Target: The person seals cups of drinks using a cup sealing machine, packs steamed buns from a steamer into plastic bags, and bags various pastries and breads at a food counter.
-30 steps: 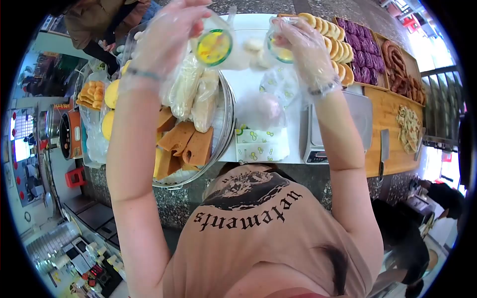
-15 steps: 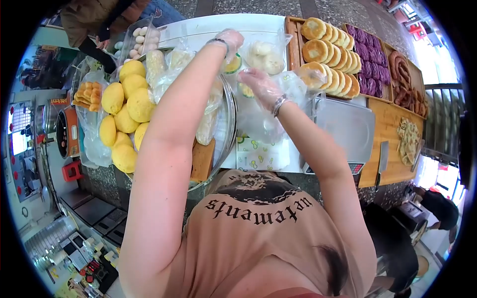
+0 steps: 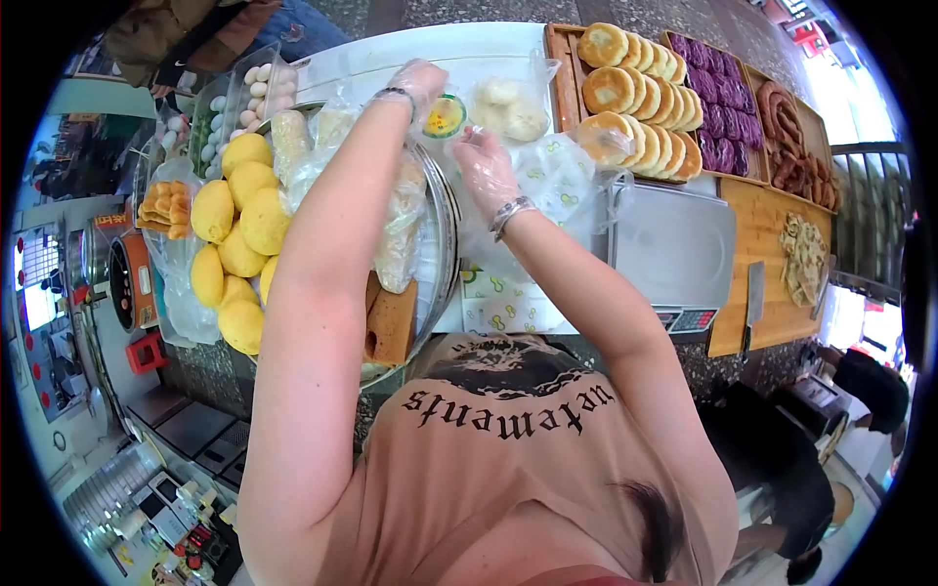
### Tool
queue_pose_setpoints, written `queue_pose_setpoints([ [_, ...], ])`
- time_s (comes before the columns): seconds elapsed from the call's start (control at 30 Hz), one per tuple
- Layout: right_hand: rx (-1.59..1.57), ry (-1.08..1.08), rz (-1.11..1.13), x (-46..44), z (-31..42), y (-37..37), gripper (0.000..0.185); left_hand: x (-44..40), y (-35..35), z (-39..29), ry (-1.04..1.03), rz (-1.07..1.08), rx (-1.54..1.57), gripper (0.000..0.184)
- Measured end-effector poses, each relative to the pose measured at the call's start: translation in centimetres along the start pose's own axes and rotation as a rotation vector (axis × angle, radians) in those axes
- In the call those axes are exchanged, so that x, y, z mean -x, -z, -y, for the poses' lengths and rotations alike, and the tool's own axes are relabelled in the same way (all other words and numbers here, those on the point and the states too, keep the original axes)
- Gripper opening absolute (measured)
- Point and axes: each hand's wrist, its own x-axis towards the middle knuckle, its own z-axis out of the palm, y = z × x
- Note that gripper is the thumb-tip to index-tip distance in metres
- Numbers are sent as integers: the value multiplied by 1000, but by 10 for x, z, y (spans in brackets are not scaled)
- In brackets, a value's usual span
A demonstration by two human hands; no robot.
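Note:
My left hand [image 3: 420,84], in a clear plastic glove, is closed just behind and left of a round cup [image 3: 446,115] with a green rim and yellow top. What its fingers hold is hidden. Nearer to me, to the right of the cup, my gloved right hand [image 3: 483,168] has its fingertips pressed together; what they grip is too small to make out. Clear plastic with a green pattern [image 3: 545,181] lies around and right of this hand. A bag of white buns [image 3: 510,109] sits behind it.
Yellow buns [image 3: 240,213], bagged food and brown cake [image 3: 393,322] fill the left. On the right are a scale [image 3: 672,244], trays of flat cakes [image 3: 608,91] and purple rolls [image 3: 720,103], and a knife [image 3: 754,293]. A person [image 3: 186,39] stands back left.
Both hands have come down from the raised cups, and only one cup shows between them. Since half a second ago both have shifted slightly left.

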Motion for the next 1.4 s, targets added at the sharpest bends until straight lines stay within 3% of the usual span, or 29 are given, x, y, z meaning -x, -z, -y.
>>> queue_pose_setpoints([
  [0.1, -46, 12, 22, -9, -10, 2, 39, 5, 1, -5, 64, 21, 81, 25],
  [0.27, -168, -171, 36, -19, -20, 14, 39, 7, -8, -1, 149, 4, 333, 29],
  [0.4, -53, -189, -38, -34, -41, 17, 39, 29, -1, -16, 270, -46, 417, 42],
  [0.47, 271, -169, 119, -32, -35, 27, 39, 49, 15, -30, 283, -80, 411, 47],
  [0.5, 272, -165, 125, -34, -34, 28, 39, 60, 25, -37, 281, -93, 366, 49],
  [0.57, -42, -349, 226, -43, -33, 30, 65, 78, 37, -43, 286, -111, 320, 51],
  [0.7, 164, -384, 336, -43, -10, 42, 57, 115, 49, -37, 118, -233, 316, 49],
  [0.77, 445, -89, 234, -16, 21, 54, 47, 154, 61, -41, -48, -322, 355, 46],
  [0.8, 446, -84, 241, -4, 39, 63, 47, 184, 73, -53, -116, -348, 346, 45],
  [0.87, 763, 138, 224, 22, 66, 87, 40, 241, 81, -70, -105, -341, 392, 43],
  [0.93, 588, 532, 143, 44, 53, 116, 32, 297, 77, -79, -126, -316, 363, 40],
  [1.0, 628, 607, 118, 81, 59, 139, 22, 347, 61, -87, -48, -280, 549, 34],
  [1.07, 597, 404, 108, 108, 27, 165, 20, 388, 32, -90, 114, -424, 898, 24],
  [1.13, 593, 133, 168, 132, -18, 185, 22, 425, 3, -82, 318, -521, 973, 15],
  [1.2, 673, -117, 178, 151, -72, 193, 26, 452, -32, -75, 467, -559, 860, 8],
  [1.33, 1061, -121, 209, 163, -165, 202, 29, 469, -92, -78, 406, -572, 616, 4],
  [1.4, 1142, -165, 202, 159, -188, 199, 31, 471, -109, -73, 234, -627, 317, 5],
])
